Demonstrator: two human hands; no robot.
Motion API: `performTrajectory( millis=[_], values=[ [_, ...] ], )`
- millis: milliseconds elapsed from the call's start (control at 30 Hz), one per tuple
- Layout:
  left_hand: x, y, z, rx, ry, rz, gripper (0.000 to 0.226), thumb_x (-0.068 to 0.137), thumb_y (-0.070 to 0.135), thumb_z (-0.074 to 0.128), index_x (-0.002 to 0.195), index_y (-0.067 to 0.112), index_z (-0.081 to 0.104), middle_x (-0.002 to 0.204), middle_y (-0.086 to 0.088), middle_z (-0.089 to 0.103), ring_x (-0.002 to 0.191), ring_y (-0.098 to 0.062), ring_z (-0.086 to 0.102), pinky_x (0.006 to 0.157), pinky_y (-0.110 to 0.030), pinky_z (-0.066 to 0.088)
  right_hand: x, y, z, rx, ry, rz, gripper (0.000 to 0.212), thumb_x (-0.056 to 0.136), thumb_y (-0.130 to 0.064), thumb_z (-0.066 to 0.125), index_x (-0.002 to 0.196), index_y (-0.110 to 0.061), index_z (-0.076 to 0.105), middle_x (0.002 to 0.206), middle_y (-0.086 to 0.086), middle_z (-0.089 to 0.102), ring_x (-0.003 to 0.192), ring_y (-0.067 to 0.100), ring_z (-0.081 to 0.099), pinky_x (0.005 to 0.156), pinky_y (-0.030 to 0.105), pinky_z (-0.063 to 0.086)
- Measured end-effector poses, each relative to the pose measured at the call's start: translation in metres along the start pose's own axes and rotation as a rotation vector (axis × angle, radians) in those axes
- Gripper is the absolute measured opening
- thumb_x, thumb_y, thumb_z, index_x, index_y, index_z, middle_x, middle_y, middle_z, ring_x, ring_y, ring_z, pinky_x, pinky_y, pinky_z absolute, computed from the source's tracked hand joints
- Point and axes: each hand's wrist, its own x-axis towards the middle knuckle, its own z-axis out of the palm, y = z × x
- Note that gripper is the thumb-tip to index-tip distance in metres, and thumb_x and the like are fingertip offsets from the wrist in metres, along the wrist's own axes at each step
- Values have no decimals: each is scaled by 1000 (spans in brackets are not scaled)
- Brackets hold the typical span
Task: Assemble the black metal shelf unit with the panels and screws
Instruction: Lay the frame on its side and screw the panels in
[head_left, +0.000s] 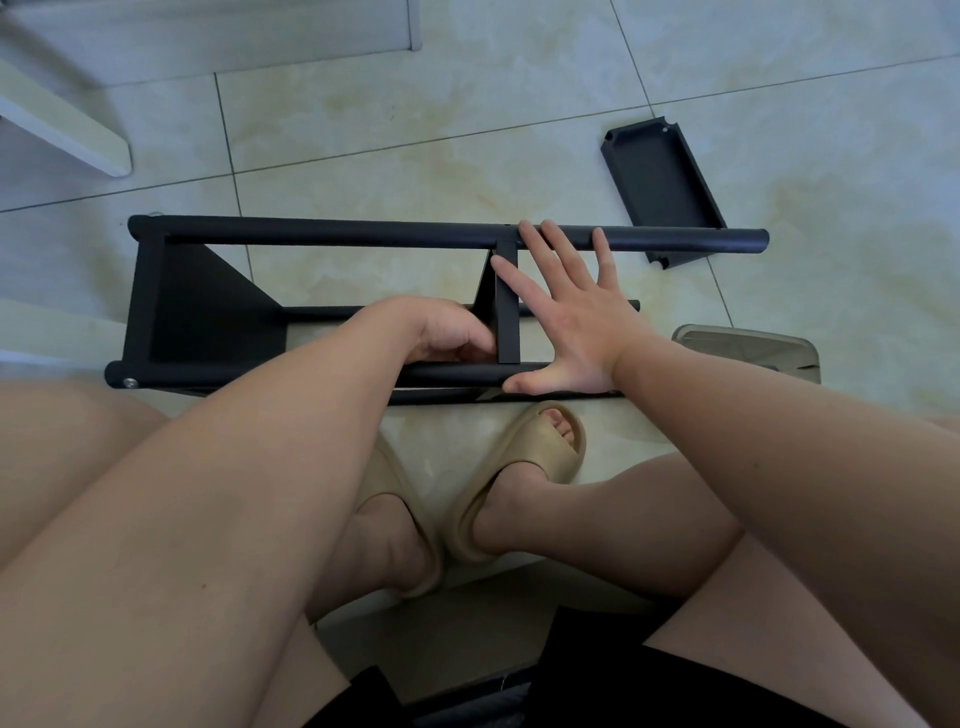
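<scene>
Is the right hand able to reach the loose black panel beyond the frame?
Probably yes: the right hand rests open on the far tube, and the loose panel lies just beyond it, nothing between.

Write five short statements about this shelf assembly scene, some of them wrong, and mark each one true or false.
1. The right hand lies flat, fingers spread, on the black metal shelf frame. True.
2. A loose black metal panel lies to the left of the frame. False: it lies at the far right, near the frame's right end.
3. The person wears beige slide sandals. True.
4. The frame stands upright. False: it lies on its side on the tiled floor.
5. The left hand is raised clear of the frame. False: it is down at the frame's middle panel, fingers curled.
</scene>
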Motion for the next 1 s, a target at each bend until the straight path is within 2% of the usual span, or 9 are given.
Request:
performTrajectory(
  millis=[133, 267, 400, 500, 633, 767, 933, 1000],
  values=[
    [-1, 1, 0, 11, 10, 4, 8, 88, 10, 62, 90, 10, 69, 75, -5, 71, 71, -21, 65, 71, -27, 52, 0, 0, 0, -3, -6, 2, 124, 66, -98, 34, 162, -27, 1, 169, 15, -9, 156, 34, -9, 118, 70, -5],
    [2, -2, -1, -4, 30, 35, 10, 86, 6, 62, 82, 12, 68, 74, -5, 70, 76, -23, 64, 80, -32, 51, 1, 0, 0, -6, -12, 3, 124, 66, -98, 33, 162, -27, 0, 169, 15, -9, 156, 34, -9, 118, 70, -5],
    [5, -4, -2, -24, 13, 67, 20, 84, 4, 63, 72, 17, 72, 76, -7, 72, 79, -25, 66, 82, -34, 51, 0, -1, -1, -1, -16, 9, 124, 65, -98, 33, 162, -27, 0, 169, 15, -10, 156, 34, -10, 118, 69, -6],
    [4, -5, -3, -29, 5, 65, 20, 74, 10, 67, 60, 22, 75, 74, -5, 72, 77, -24, 66, 79, -31, 51, 0, -1, -1, -4, -18, 6, 124, 66, -98, 33, 162, -27, 0, 169, 15, -10, 156, 34, -10, 118, 70, -6],
    [2, -3, -2, -26, 16, 42, 9, 73, 13, 67, 74, 17, 75, 78, -7, 73, 77, -25, 67, 80, -33, 53, 0, -1, -2, -9, -25, 9, 124, 66, -98, 33, 162, -28, -2, 169, 15, -11, 156, 34, -11, 118, 70, -6],
    [-2, 0, 0, -14, -31, -13, 35, 64, 22, 69, 97, 10, 75, 92, -11, 74, 85, -27, 68, 86, -38, 53, 0, -1, -2, -11, -28, 8, 124, 66, -98, 32, 162, -27, -2, 169, 15, -11, 156, 34, -12, 118, 70, -6],
    [-2, -1, -2, -6, -25, -12, 9, 68, 21, 69, 72, 18, 75, 78, -4, 72, 72, -21, 66, 72, -29, 52, 0, -1, -3, -14, -32, 9, 124, 66, -98, 32, 162, -27, -2, 169, 15, -12, 156, 34, -12, 118, 70, -5],
    [-1, -2, -3, -8, -50, -10, 14, 74, 17, 66, 64, 20, 76, 73, -2, 71, 68, -18, 66, 68, -26, 51, 0, -2, -3, -11, -34, 9, 124, 66, -98, 32, 162, -27, -2, 169, 15, -12, 156, 33, -12, 118, 70, -5]
  ],
)
